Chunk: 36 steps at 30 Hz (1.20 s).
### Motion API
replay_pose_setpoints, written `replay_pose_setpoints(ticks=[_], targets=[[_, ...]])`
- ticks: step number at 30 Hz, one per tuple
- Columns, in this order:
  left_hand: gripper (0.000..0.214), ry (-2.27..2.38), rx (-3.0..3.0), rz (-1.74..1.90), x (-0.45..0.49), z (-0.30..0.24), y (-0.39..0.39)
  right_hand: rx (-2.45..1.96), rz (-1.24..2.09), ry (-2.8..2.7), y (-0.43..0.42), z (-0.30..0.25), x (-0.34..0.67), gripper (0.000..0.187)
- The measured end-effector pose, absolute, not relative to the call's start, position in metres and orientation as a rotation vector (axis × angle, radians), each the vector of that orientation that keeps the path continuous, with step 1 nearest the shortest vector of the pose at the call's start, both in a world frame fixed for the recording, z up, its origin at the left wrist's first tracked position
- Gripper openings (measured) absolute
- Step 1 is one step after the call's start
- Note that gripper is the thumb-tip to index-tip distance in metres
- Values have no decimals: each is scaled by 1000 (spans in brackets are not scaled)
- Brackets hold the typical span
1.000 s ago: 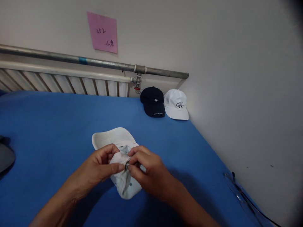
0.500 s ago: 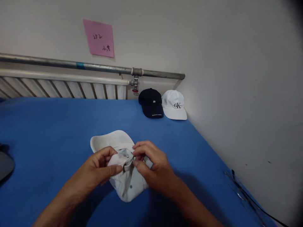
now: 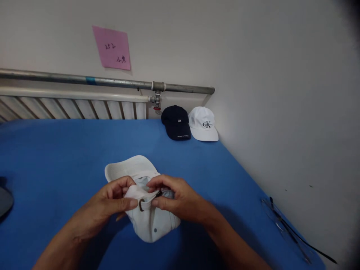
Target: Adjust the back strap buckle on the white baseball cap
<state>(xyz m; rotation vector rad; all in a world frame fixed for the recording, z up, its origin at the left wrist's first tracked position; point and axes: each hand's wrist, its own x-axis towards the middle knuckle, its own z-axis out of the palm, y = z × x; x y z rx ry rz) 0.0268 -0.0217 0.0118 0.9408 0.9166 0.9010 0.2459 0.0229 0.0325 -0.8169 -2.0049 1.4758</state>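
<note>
A pale baseball cap (image 3: pixel 152 225) is between my hands over the blue surface, its brim pointing away to the upper left and its strap side toward me. My left hand (image 3: pixel 118 198) pinches the back edge beside the strap's metal buckle (image 3: pixel 141 205), thumb outside and fingers inside the cap. My right hand (image 3: pixel 174 197) is closed on the strap (image 3: pixel 149 203) and the back edge right of the buckle. The fingertips of my right hand are partly hidden by the cloth.
A black cap (image 3: pixel 176 123) and a white cap (image 3: pixel 203 123) sit side by side at the far corner by the wall. Glasses (image 3: pixel 284 225) lie near the right edge. Part of a dark cap (image 3: pixel 5 200) shows at far left. A radiator (image 3: pixel 92 107) and pipe (image 3: pixel 118 82) run behind.
My right hand has shifted slightly lower and left along the cap's back opening. The strap and buckle now face me more plainly. The whole view has shifted a little.
</note>
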Motion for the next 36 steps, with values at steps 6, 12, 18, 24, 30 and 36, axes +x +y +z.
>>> replay_pose_setpoints(ticks=[6, 12, 18, 24, 30, 36], targets=[[27, 920, 944, 893, 27, 12, -22, -853, 1600, -1929, 25, 29, 244, 31], [28, 913, 978, 853, 26, 12, -23, -883, 1528, -1963, 25, 25, 241, 21], [35, 963, 1000, 813, 27, 17, -23, -951, 1268, -2069, 19, 25, 238, 15], [36, 995, 1059, 809, 30, 16, -23, -865, 1003, -2144, 14, 24, 239, 6], [25, 1117, 1349, 955, 30, 16, -27, -752, 927, -2256, 19, 28, 247, 12], [22, 1313, 1666, 1043, 32, 23, -29, -786, 892, -2187, 18, 34, 252, 8]])
